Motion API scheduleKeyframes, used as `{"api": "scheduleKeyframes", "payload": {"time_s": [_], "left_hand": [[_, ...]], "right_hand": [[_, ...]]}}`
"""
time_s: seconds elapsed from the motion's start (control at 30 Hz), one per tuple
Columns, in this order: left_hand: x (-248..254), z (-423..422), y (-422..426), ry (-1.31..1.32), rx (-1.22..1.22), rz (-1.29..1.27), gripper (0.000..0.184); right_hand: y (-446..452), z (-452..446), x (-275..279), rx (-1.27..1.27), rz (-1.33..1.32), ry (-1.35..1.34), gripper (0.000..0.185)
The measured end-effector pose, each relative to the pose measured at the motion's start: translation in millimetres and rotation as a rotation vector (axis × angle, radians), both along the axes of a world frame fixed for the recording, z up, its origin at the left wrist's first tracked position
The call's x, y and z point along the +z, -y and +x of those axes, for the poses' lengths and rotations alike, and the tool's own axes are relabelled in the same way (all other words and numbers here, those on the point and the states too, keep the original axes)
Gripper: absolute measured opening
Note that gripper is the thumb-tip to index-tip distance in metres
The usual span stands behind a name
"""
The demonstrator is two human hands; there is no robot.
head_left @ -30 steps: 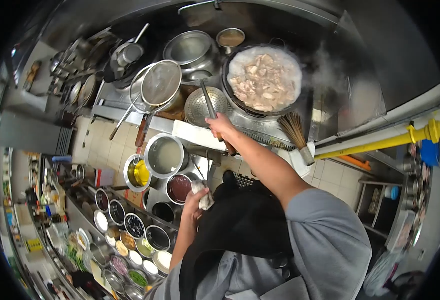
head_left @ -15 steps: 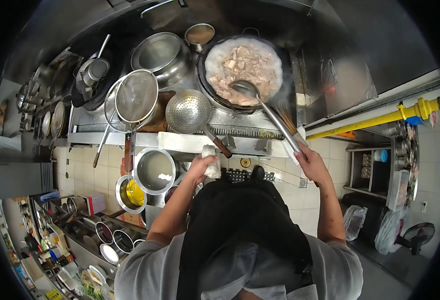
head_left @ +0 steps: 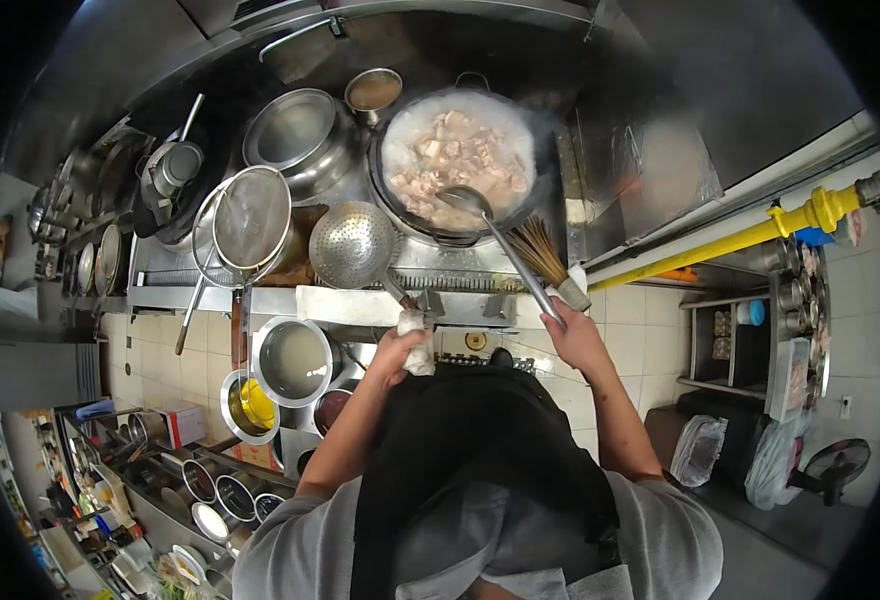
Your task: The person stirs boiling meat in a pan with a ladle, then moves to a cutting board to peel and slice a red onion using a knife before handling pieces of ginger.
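My right hand is closed round the end of a long metal ladle. The ladle's bowl dips into the near side of a large wok, where pale chunks of meat lie in foamy white liquid. In my left hand a folded white cloth is gripped, held in front of the stove edge. Close above that hand, a perforated skimmer rests on the stove with its wooden handle over the edge. A bamboo brush lies right of the wok, near my right hand.
Left of the wok stand a large steel pot and a small pot of brownish liquid. A mesh strainer sits at the stove's left. Below are a pot of cloudy liquid and a yellow-filled bowl. A yellow pipe runs along the right.
The view has shifted slightly. My right hand and the ladle have moved a little left and toward me, leaving more of the brush visible. My left hand keeps its hold on the cloth.
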State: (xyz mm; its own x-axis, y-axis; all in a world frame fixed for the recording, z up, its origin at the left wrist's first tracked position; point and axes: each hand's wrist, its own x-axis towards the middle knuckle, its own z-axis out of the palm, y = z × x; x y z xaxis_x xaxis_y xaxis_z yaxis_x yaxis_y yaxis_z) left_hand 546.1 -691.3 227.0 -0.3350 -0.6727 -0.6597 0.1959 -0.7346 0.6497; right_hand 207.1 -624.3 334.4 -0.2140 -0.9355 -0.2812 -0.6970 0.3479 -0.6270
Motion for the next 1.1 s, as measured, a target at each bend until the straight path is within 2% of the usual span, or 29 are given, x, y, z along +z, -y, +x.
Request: {"api": "scheduleKeyframes", "payload": {"time_s": [0.07, 0.13, 0.2, 0.27, 0.33, 0.43, 0.53, 0.6, 0.67, 0.7, 0.77, 0.8, 0.87, 0.9, 0.93, 1.0, 1.03, 1.07, 1.1], "left_hand": [[-14.5, 3.6, -6.2, 0.017, -0.019, -0.004, 0.04], [-28.7, -0.9, -12.6, 0.036, -0.041, -0.033, 0.04], [-13.0, -11.3, -18.2, 0.028, -0.024, -0.063, 0.037], [12.0, -21.8, -27.8, -0.029, 0.114, -0.046, 0.035], [-1.6, -18.3, -32.5, -0.022, 0.141, -0.048, 0.032], [-10.4, -22.2, -43.0, -0.029, 0.261, 0.023, 0.028], [-8.9, -28.5, -56.4, -0.026, 0.308, 0.077, 0.026], [-6.0, -31.9, -68.2, 0.027, 0.32, 0.061, 0.026], [1.8, -36.4, -81.4, 0.122, 0.312, 0.042, 0.025], [27.3, -45.5, -87.0, 0.203, 0.338, 0.041, 0.025], [34.7, -47.0, -98.0, 0.197, 0.358, 0.056, 0.024], [35.1, -46.6, -100.1, 0.184, 0.366, 0.06, 0.023], [-7.4, -33.0, -101.1, 0.141, 0.379, 0.07, 0.023], [-18.5, -27.4, -96.4, 0.121, 0.367, 0.086, 0.023], [-28.8, -21.2, -94.6, 0.101, 0.353, 0.105, 0.024], [-6.9, -18.1, -77.8, 0.102, 0.279, 0.067, 0.025], [3.1, -17.9, -67.7, 0.106, 0.213, 0.033, 0.026], [-2.3, -16.8, -60.0, 0.037, 0.263, 0.032, 0.027], [-6.3, -13.4, -51.6, 0.017, 0.261, 0.014, 0.028]], "right_hand": [[7.1, -10.5, -41.1, 0.019, -0.138, 0.043, 0.039], [16.1, -6.9, -48.4, 0.023, -0.168, 0.003, 0.041], [17.8, -6.1, -19.9, 0.041, -0.086, -0.015, 0.042], [19.3, -21.9, -11.8, 0.026, -0.147, -0.033, 0.042], [27.7, -40.8, -5.8, 0.011, -0.198, -0.051, 0.043], [85.7, -69.1, 0.2, -0.046, -0.12, -0.235, 0.045], [151.1, -86.0, -22.5, -0.069, -0.107, -0.265, 0.046], [177.0, -85.8, -60.0, -0.094, -0.098, -0.278, 0.045], [190.1, -79.2, -106.2, -0.129, -0.285, -0.218, 0.033], [189.7, -63.7, -95.6, -0.121, -0.284, -0.213, 0.033], [184.5, -26.6, -79.3, -0.322, 0.05, 0.3, 0.032], [186.4, -27.5, -83.8, -0.319, 0.047, 0.299, 0.032], [192.0, -35.2, -89.5, -0.547, 0.198, 1.191, 0.036], [192.9, -43.9, -81.2, -0.599, 0.269, 1.316, 0.036], [191.4, -57.6, -79.4, -0.606, 0.258, 1.319, 0.036], [188.4, -83.1, -77.5, -0.422, 0.4, 1.767, 0.034], [182.8, -86.6, -73.0, -0.378, 0.404, 1.725, 0.032], [174.3, -80.5, -52.6, -0.383, 0.394, 1.722, 0.032], [164.1, -66.7, -25.9, -0.349, 0.365, 1.537, 0.032]]}}
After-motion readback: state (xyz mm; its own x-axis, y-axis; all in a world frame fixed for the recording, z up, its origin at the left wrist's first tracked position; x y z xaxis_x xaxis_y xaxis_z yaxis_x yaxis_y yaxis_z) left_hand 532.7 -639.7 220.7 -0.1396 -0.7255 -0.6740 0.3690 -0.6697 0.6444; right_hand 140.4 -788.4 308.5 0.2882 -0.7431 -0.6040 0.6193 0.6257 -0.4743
